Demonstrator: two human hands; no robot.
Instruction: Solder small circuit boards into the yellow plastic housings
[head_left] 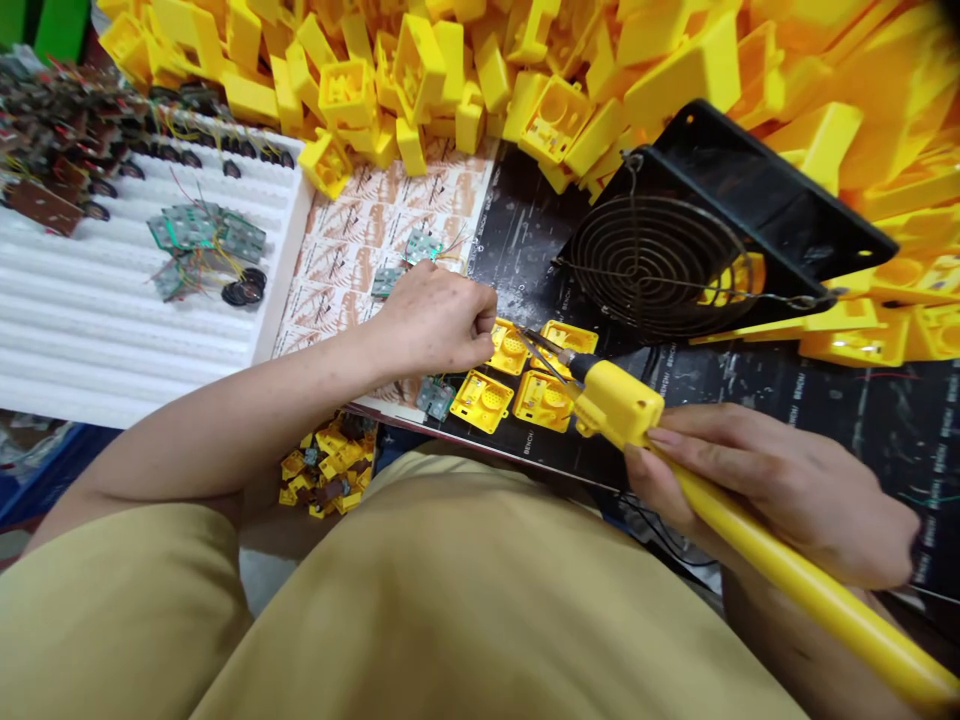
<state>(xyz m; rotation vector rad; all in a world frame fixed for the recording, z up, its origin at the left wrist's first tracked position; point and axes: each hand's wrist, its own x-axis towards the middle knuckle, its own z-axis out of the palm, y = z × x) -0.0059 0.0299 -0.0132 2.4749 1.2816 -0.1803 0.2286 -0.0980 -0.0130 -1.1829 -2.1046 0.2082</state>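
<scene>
Tan shirt (480,610) of the person is nearest the cam, on the near side of the black fan (750,210), the landmark for everything below.

R hand (772,480), on the fan's near side, has its fingers wrapped round a yellow-handled tool (622,400), prob. a soldering iron, w/ dark nozzle and thin metal end. Tool slants up-left, its end at or just over the upper-left shell (508,352); contact can't be told. L hand (435,318), left of the fan, is next to that shell, fingers curled in as a loose fist; whether they pinch anything can't be told.

Four small yellow shells lie 2x2, open side up, to the fan's near left: that one plus upper-right (577,335), lower-left (481,402) and lower-right (544,402). Loose green boards (424,246) w/ wires lie farther left of the fan, approx. round the L hand.

Progress, judging by eye: four shells set out, none covered, no green board visibly seated in them; upper-left is partly hidden, so its state is unclear. Seems only a small part of the batch is under work, as a big heap of yellow casings (420,70) sits behind the fan, and more wired boards (180,228) lie on the white tray (135,345) far left of it.
</scene>
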